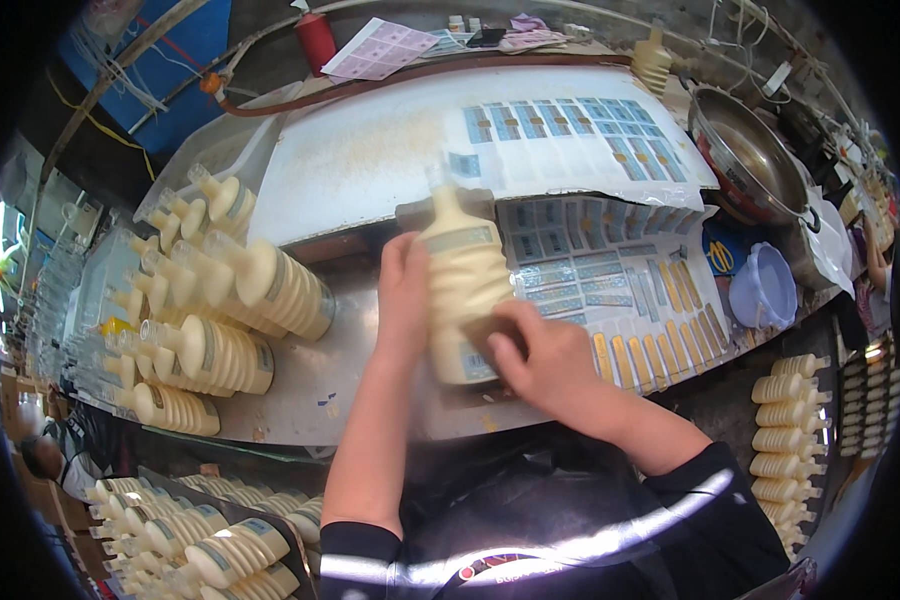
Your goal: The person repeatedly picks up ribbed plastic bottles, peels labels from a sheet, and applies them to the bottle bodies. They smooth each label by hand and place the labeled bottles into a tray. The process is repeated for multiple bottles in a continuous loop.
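A cream bottle with a ribbed, wavy body and a clear narrow neck lies in front of me, its neck pointing away. One blue-grey label runs across its shoulder, and another sits near its base. My left hand is closed along the bottle's left side. At the lower right side, the curled fingers and thumb of my right hand press against the bottle beside the lower label. A dark support shows partly behind the bottle. To the right, a backing sheet carries rows of blue and gold labels.
Several similar bottles lie stacked on the metal table at left. More bottles fill the lower left, and others the lower right. A white board bears more labels. A light-blue bucket and metal pan stand right.
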Demonstrator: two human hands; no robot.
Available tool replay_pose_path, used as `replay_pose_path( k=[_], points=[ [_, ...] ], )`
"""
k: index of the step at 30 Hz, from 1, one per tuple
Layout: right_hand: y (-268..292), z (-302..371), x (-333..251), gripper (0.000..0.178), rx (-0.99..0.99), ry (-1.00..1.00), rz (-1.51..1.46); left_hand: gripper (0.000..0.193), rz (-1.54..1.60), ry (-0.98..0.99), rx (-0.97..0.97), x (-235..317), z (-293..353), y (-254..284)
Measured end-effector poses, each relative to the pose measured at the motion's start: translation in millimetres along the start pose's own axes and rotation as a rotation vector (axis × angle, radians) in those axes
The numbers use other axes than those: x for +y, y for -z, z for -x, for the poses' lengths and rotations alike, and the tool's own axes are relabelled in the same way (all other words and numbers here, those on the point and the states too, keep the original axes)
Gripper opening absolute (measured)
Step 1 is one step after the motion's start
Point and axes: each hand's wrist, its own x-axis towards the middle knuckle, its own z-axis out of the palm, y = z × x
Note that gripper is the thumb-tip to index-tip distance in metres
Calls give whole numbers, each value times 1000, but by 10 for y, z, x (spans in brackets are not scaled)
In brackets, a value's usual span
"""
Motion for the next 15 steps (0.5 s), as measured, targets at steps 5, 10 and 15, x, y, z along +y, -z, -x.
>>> replay_pose_path(
  k=[5, 10, 15],
  points=[
    [26, -583, 76, 24, 222, -150, -149, 39, 160, 84, -54, 142, 36, -57],
    [-181, -897, 91, 23, 130, -180, -26, 34, 151, 94, -33, 158, 34, -76],
    [-317, -735, 727, 21, 113, -479, -527, 34, 316, 240, -122, 183, -33, -115]
  ],
)
